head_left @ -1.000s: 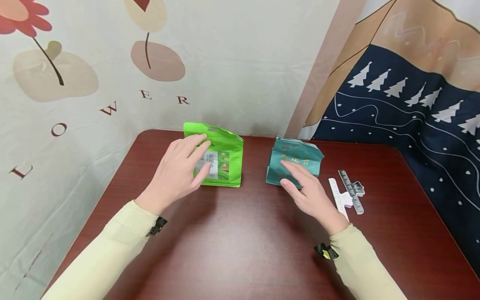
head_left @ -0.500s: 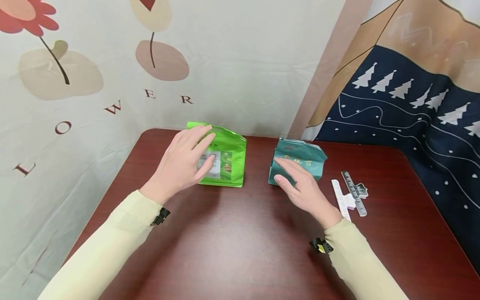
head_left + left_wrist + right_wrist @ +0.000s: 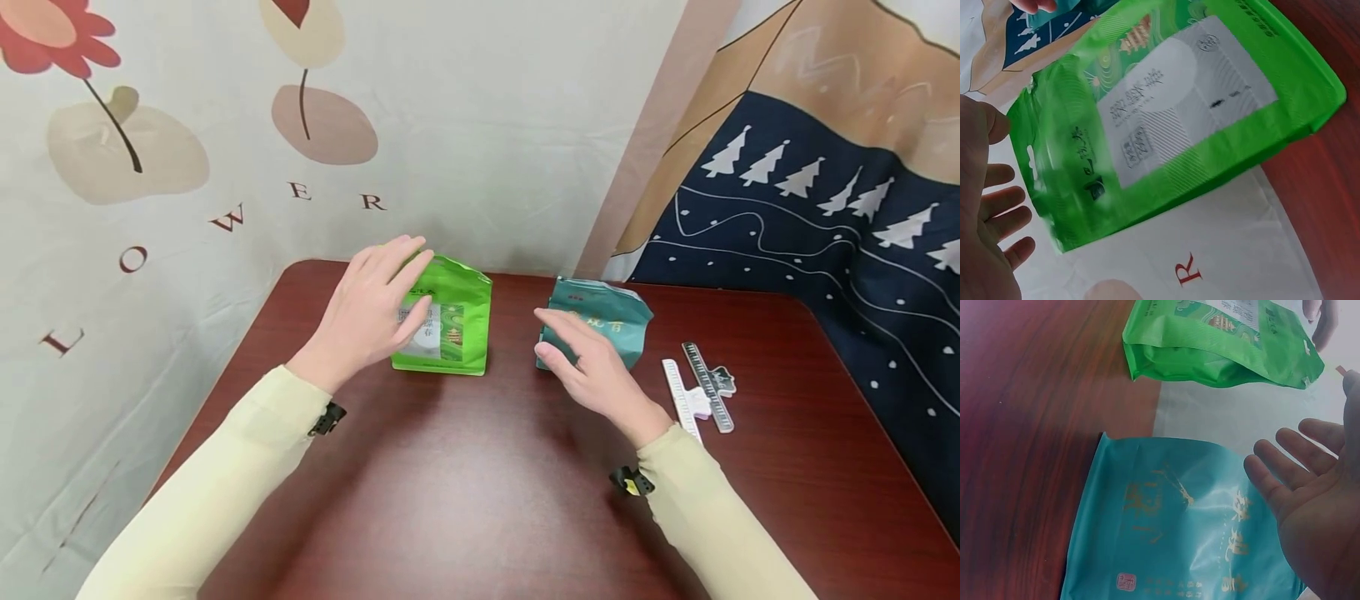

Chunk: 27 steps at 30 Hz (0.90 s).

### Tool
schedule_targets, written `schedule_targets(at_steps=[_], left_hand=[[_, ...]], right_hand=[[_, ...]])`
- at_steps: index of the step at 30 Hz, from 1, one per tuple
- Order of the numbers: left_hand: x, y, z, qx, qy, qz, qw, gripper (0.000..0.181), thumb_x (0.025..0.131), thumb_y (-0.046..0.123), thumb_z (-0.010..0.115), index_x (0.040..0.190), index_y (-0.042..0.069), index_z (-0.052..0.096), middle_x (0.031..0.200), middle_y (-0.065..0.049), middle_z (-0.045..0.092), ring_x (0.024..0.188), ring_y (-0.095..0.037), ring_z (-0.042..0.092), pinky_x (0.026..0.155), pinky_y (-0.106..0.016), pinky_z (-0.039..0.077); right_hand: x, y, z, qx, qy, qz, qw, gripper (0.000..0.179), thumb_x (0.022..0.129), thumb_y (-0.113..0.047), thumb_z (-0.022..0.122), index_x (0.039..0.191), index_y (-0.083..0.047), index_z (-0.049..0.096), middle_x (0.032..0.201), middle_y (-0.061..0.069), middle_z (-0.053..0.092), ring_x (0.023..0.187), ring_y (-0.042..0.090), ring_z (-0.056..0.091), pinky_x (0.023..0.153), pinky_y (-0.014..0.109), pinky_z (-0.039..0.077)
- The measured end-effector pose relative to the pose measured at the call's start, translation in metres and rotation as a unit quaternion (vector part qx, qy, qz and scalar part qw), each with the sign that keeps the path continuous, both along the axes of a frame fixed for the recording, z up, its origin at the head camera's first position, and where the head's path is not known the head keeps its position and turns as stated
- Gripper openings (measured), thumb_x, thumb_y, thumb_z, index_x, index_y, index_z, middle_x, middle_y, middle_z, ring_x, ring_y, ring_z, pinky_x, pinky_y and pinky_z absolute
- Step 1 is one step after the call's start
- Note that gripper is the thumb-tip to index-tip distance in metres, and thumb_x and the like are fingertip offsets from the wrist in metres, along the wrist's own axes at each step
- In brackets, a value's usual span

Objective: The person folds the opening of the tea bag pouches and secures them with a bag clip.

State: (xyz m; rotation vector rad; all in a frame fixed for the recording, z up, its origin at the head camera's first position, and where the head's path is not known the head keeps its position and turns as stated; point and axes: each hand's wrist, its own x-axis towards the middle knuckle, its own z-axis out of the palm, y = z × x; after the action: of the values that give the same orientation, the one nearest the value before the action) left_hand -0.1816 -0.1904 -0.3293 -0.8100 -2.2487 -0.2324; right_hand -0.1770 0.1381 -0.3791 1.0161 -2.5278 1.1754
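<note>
Head view: can see left hand point(image 3: 367, 304) released, fingers point(image 3: 408, 273) spread and slightly bent, in front of the left part of green bag point(image 3: 467, 325). Same for right hand point(image 3: 600, 367): unclenched, thumb point(image 3: 553, 358) apart from the fingers, in front of the left part of teal bag point(image 3: 626, 329). Have both bags standing on brown table point(image 3: 472, 500) near its far edge, apart from each other. Have white clip point(image 3: 679, 396) and clear clip point(image 3: 707, 387) lying side by side, right of teal bag.

Left wrist view: reading grip as released, fingers loosely bent off green bag's top edge, thumb just beside it. Can't tell whether touching. Can read print around pale label point(image 3: 1191, 94).

Right wrist view: reading grip as released, fingers extended, tips overlapping teal bag's upper part. Can't confirm contact. Seeing green bag beyond.
</note>
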Motion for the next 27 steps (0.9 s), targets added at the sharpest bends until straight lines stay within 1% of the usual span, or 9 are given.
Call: schedule_targets(at_steps=[4,8,14,20,24,27], left_hand=[[-0.002,0.007,0.005,0.001,-0.005,-0.005,1.0000,0.046,0.091,0.014,0.067,0.133,-0.005,0.062,0.137,-0.023,0.061,0.129,-0.039,0.056,0.109,-0.054,0.040],[-0.005,0.011,0.009,-0.005,-0.017,-0.002,0.9998,0.043,0.093,0.014,0.066,0.132,-0.005,0.063,0.134,-0.021,0.063,0.125,-0.038,0.059,0.108,-0.053,0.041],[-0.011,0.014,0.009,-0.004,-0.047,0.009,0.9989,0.040,0.095,0.014,0.065,0.131,-0.004,0.064,0.130,-0.019,0.065,0.121,-0.036,0.060,0.108,-0.051,0.041],[-0.016,0.018,0.009,-0.011,-0.076,0.018,0.9969,0.038,0.096,0.014,0.064,0.131,-0.001,0.065,0.127,-0.017,0.067,0.121,-0.035,0.061,0.107,-0.052,0.041],[-0.018,0.020,0.010,-0.017,-0.090,0.021,0.9956,0.036,0.097,0.013,0.064,0.131,0.001,0.066,0.126,-0.014,0.067,0.120,-0.034,0.060,0.104,-0.052,0.040],[-0.019,0.022,0.011,-0.019,-0.093,0.021,0.9953,0.033,0.097,0.013,0.065,0.128,0.002,0.066,0.124,-0.013,0.068,0.119,-0.033,0.060,0.102,-0.053,0.040]], right_hand=[[-0.004,-0.003,0.001,0.001,0.009,0.000,1.0000,0.051,0.102,-0.019,0.066,0.149,-0.006,0.054,0.149,0.013,0.056,0.140,0.030,0.051,0.114,0.052,0.041],[-0.007,-0.007,0.002,-0.001,0.003,0.000,1.0000,0.051,0.102,-0.019,0.066,0.149,-0.006,0.054,0.150,0.013,0.056,0.139,0.029,0.052,0.113,0.052,0.042],[-0.010,-0.012,0.003,-0.004,-0.010,0.003,0.9999,0.051,0.102,-0.019,0.065,0.150,-0.007,0.054,0.150,0.011,0.055,0.135,0.028,0.055,0.110,0.051,0.044],[-0.012,-0.018,0.004,-0.010,-0.024,0.003,0.9997,0.051,0.102,-0.021,0.065,0.150,-0.009,0.054,0.149,0.009,0.056,0.129,0.027,0.059,0.108,0.052,0.047],[-0.015,-0.023,0.003,-0.016,-0.028,0.004,0.9995,0.050,0.103,-0.021,0.064,0.150,-0.009,0.054,0.147,0.009,0.057,0.126,0.026,0.062,0.105,0.051,0.048],[-0.017,-0.027,0.000,-0.023,-0.026,0.003,0.9994,0.049,0.103,-0.020,0.064,0.149,-0.008,0.055,0.146,0.010,0.058,0.125,0.028,0.063,0.103,0.051,0.049]])
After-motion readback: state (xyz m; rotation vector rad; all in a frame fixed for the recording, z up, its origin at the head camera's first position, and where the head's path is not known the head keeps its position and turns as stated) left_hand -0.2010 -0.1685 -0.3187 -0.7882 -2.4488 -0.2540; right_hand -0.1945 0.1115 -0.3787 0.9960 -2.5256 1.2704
